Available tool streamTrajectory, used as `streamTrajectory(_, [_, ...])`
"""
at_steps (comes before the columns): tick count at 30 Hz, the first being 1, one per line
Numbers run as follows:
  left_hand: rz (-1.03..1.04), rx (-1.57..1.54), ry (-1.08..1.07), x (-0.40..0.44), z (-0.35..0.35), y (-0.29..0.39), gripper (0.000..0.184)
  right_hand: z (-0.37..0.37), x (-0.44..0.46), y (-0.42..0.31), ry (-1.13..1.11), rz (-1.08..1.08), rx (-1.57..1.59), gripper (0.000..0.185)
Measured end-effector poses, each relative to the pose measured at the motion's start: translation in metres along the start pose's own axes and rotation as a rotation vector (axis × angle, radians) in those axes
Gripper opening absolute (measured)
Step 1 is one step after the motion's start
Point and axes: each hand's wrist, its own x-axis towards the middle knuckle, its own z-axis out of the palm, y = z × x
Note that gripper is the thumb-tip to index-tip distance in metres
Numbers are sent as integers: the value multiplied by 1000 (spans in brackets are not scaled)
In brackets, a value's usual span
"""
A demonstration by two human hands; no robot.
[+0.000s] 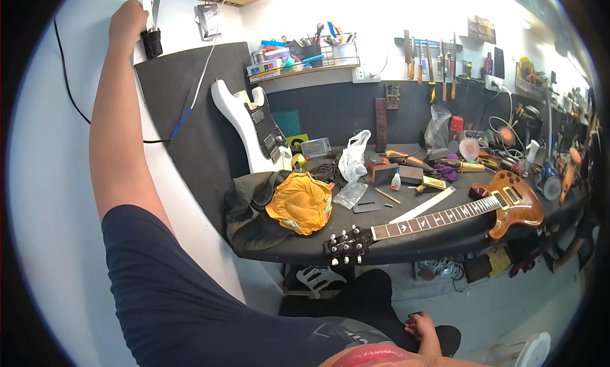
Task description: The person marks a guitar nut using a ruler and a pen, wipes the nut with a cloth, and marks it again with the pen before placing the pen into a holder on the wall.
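Note:
My left hand (129, 23) is raised at the end of my stretched arm against the left wall. Its fingers close around a long, flat, pale ruler (147, 5) that stands upright at a black wall holder (152, 44). A second, narrower grey strip (155, 10) sticks up from the same holder. Down by my leg, my right hand (419, 325) lies with loosely curled fingers and nothing visible in it. An amber electric guitar (518, 205) lies on the dark bench (298, 250), its neck pointing left and its headstock at the front edge.
A white guitar body (244, 129) leans at the back left. Near it lie a yellow-and-grey cloth cap or bag (300, 203) and a white plastic bag (354, 156). Hand tools, a glue bottle (396, 180) and a straightedge (422, 206) cover the bench. A cable (202, 87) hangs at left.

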Motion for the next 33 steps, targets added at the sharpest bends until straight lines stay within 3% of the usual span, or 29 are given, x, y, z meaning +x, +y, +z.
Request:
streamTrajectory(3, [-93, 93, -219, 28, 16, -11, 19, -8, 0, 5, 12, -10, 14, 24])
streamTrajectory(6, [35, 279, -265, 33, 28, -18, 14, -14, -3, -1, -15, -24, -6, 26])
streamTrajectory(7, [241, 382, -143, 47, 45, -52, 14, -16, -1, 0, -26, -41, -18, 26])
streamTrajectory(9, [206, 231, -53, 69, 79, -70, 15, -19, -10, 9, 7, -47, -8, 26])
streamTrajectory(11, [275, 291, -126, 115, 111, -116, 33, -8, -19, 0, 50, -41, 4, 26])
streamTrajectory(12, [231, 335, -107, 110, 101, -113, 33, -5, -24, 0, 64, -38, 5, 26])
streamTrajectory(16, [142, 198, 227, -8, 22, 11, 34, 0, -34, -4, 2, -10, 9, 24])
streamTrajectory(20, [337, -192, 378, -139, -33, 160, 35, 1, -35, 2, -40, -9, -73, 25])
streamTrajectory(22, [483, -415, 211, -214, -49, 240, 36, 2, -36, 0, -56, -20, -140, 25])
streamTrajectory(24, [530, -574, -182, -290, -67, 319, 33, -1, -35, -2, -112, -27, -167, 25])
streamTrajectory(25, [616, -819, -426, -322, -84, 365, 36, -5, -31, -1, -130, -10, -146, 25])
streamTrajectory(28, [1068, -838, -539, -356, -85, 456, 42, -13, -22, -2, -80, 97, -126, 25])
streamTrajectory(33, [1227, -1122, -706, -356, -30, 576, 41, -46, -21, -17, 3, 210, -150, 24])
